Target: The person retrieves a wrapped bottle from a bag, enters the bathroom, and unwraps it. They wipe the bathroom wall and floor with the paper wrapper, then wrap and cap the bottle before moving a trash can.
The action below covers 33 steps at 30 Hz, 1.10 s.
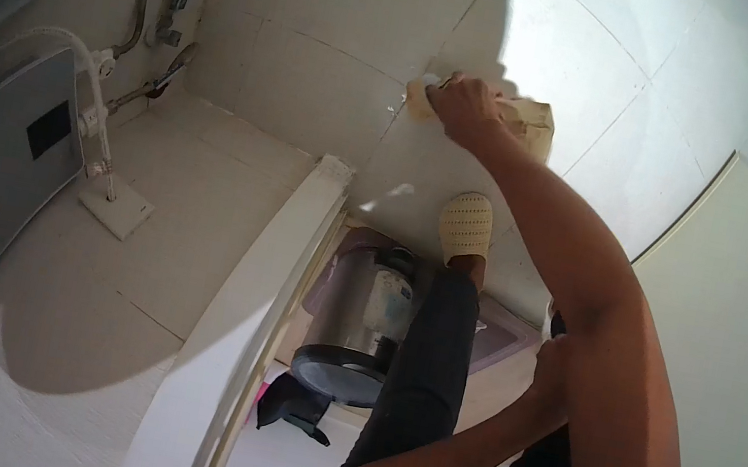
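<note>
At the top centre of the head view, my right hand [464, 107] is closed on a tan, folded, paper-like piece [531, 126] low against the tiled floor. One end of it sticks out to the right of the fingers, and a tan edge shows on their left. White bits lie on the floor beside it. My left hand [554, 367] is curled shut near my right elbow and leg. The right arm partly covers it, so whatever it grips is hidden.
A steel pedal bin [360, 311] lies beside my leg, near my yellow slipper [467, 228]. A white ledge [255, 283] runs along the left. Beyond it are a flat white-headed tool [116, 206], a grey panel [2, 158] and wall pipes [144, 3]. A pale panel [728, 326] stands right.
</note>
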### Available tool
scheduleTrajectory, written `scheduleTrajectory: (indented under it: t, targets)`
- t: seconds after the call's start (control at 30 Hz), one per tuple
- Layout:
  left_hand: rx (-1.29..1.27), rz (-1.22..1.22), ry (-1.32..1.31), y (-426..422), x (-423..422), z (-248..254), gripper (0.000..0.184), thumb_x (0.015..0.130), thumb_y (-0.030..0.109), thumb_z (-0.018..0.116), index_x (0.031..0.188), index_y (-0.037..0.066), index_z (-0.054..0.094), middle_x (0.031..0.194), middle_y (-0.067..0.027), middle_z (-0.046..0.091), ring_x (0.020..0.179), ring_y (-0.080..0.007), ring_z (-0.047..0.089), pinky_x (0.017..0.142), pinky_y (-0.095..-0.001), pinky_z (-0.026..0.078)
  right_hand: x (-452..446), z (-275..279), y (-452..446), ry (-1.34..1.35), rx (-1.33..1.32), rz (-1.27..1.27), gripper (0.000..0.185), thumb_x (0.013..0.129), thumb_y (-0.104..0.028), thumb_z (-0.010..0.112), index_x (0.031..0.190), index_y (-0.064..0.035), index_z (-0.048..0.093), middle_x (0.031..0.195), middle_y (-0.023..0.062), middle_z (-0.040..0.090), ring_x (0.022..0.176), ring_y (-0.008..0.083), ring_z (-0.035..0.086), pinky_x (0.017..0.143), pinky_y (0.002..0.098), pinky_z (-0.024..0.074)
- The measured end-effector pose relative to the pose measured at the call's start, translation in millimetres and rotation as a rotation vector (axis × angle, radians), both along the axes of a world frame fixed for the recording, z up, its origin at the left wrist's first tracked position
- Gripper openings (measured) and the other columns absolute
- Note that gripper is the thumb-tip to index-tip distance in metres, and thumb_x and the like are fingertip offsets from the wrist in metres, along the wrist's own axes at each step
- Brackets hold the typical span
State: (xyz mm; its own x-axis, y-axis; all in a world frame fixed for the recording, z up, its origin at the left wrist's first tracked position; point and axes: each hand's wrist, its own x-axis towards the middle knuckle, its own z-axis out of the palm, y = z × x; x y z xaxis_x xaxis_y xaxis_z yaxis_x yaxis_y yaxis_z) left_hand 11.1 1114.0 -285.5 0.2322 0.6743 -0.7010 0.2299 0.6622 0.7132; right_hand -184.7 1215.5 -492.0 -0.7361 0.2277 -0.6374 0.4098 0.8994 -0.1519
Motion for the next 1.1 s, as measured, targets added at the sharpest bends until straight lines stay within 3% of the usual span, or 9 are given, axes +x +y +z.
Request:
scheduleTrajectory:
  t: [0.1, 0.17, 0.5, 0.57, 0.67, 0.77, 0.9, 1.0, 1.1]
  targets:
    - [-0.02, 0.027, 0.005, -8.8, -0.2, 6.4, 0.011, 0.082, 0.012, 0.055, 0.085, 0.002, 0.058, 0.08, -0.0102, 0.063, 0.076, -0.0223, 0.062, 0.062, -0.0315, 0.049, 3.0, -0.5, -28.2, -0.06, -0.028, 0.099, 0.028, 0.078, -0.014, 0.062, 0.106, -0.0137, 0.058, 0.101, 0.0156, 0.06, 0.091, 0.0293, 0.062, 0.067, 0.0529, 0.0525]
    - [-0.04, 0.05, 0.002, -15.3, 4.2, 12.4, 0.011, 0.081, 0.011, 0.055, 0.083, 0.002, 0.059, 0.079, -0.0106, 0.063, 0.075, -0.0232, 0.062, 0.061, -0.032, 0.049, 11.1, -0.4, -40.0, 0.034, -0.018, -0.152, 0.028, 0.079, -0.013, 0.061, 0.106, -0.0146, 0.057, 0.1, 0.0151, 0.059, 0.089, 0.0281, 0.062, 0.07, 0.0521, 0.0522]
    - [-0.114, 0.063, -0.001, -33.6, 20.5, 30.7, 0.009, 0.077, 0.011, 0.058, 0.075, 0.003, 0.062, 0.075, -0.013, 0.063, 0.071, -0.0277, 0.064, 0.059, -0.0349, 0.05, 92.8, 3.7, -28.8, -0.016, -0.109, -0.342, 0.027, 0.078, -0.013, 0.061, 0.104, -0.0131, 0.056, 0.094, 0.0146, 0.057, 0.084, 0.0274, 0.064, 0.065, 0.0491, 0.0532]
    - [-0.137, 0.024, 0.003, -34.9, 21.2, 35.4, 0.009, 0.076, 0.011, 0.059, 0.074, 0.003, 0.063, 0.075, -0.0135, 0.063, 0.07, -0.0286, 0.064, 0.059, -0.0354, 0.05, 115.2, 5.8, -30.5, -0.015, -0.107, -0.358, 0.028, 0.075, -0.012, 0.062, 0.103, -0.0121, 0.056, 0.088, 0.0148, 0.057, 0.077, 0.0278, 0.064, 0.061, 0.0444, 0.0534]
    - [-0.205, -0.29, -0.053, -18.3, 7.4, 42.1, 0.009, 0.076, 0.009, 0.058, 0.078, 0.004, 0.065, 0.075, -0.0122, 0.064, 0.073, -0.028, 0.065, 0.06, -0.0334, 0.052, 151.3, 5.2, -35.7, 0.052, -0.101, -0.414, 0.033, 0.072, -0.012, 0.065, 0.103, -0.0122, 0.055, 0.084, 0.0155, 0.056, 0.075, 0.0287, 0.064, 0.059, 0.0395, 0.053]
    - [-0.14, -0.257, 0.018, -39.4, 35.6, 37.4, 0.009, 0.07, 0.014, 0.062, 0.071, 0.005, 0.063, 0.069, -0.0132, 0.064, 0.064, -0.027, 0.066, 0.053, -0.0363, 0.052, 184.3, 9.2, -38.5, 0.038, -0.072, -0.496, 0.037, 0.068, -0.013, 0.068, 0.103, -0.0116, 0.056, 0.084, 0.0162, 0.056, 0.073, 0.0297, 0.064, 0.057, 0.0374, 0.052]
    - [-0.152, -0.384, 0.054, -37.4, 42.1, 38.1, 0.011, 0.073, 0.014, 0.06, 0.074, 0.003, 0.062, 0.069, -0.0131, 0.064, 0.064, -0.027, 0.066, 0.053, -0.0365, 0.052, 224.4, 18.7, -33.0, 0.023, -0.009, -0.594, 0.037, 0.067, -0.014, 0.069, 0.102, -0.0105, 0.056, 0.085, 0.015, 0.057, 0.072, 0.0296, 0.063, 0.06, 0.038, 0.0518]
    - [0.016, -0.431, 0.071, -38.5, 45.9, 37.2, 0.012, 0.076, 0.012, 0.057, 0.077, 0.001, 0.061, 0.069, -0.0142, 0.064, 0.064, -0.0274, 0.066, 0.052, -0.0372, 0.052, 249.5, 27.1, -24.8, -0.074, -0.015, -0.659, 0.038, 0.066, -0.014, 0.069, 0.101, -0.0103, 0.057, 0.086, 0.0146, 0.058, 0.075, 0.0291, 0.063, 0.064, 0.0384, 0.0517]
    - [-0.148, -0.329, 0.084, -37.2, 51.6, 37.3, 0.013, 0.078, 0.012, 0.054, 0.079, 0.0, 0.06, 0.07, -0.0158, 0.064, 0.067, -0.0276, 0.066, 0.055, -0.0378, 0.052, 263.5, 30.7, -27.5, -0.077, 0.011, -0.661, 0.035, 0.067, -0.012, 0.067, 0.1, -0.0103, 0.057, 0.085, 0.0145, 0.058, 0.077, 0.029, 0.063, 0.065, 0.0393, 0.0512]
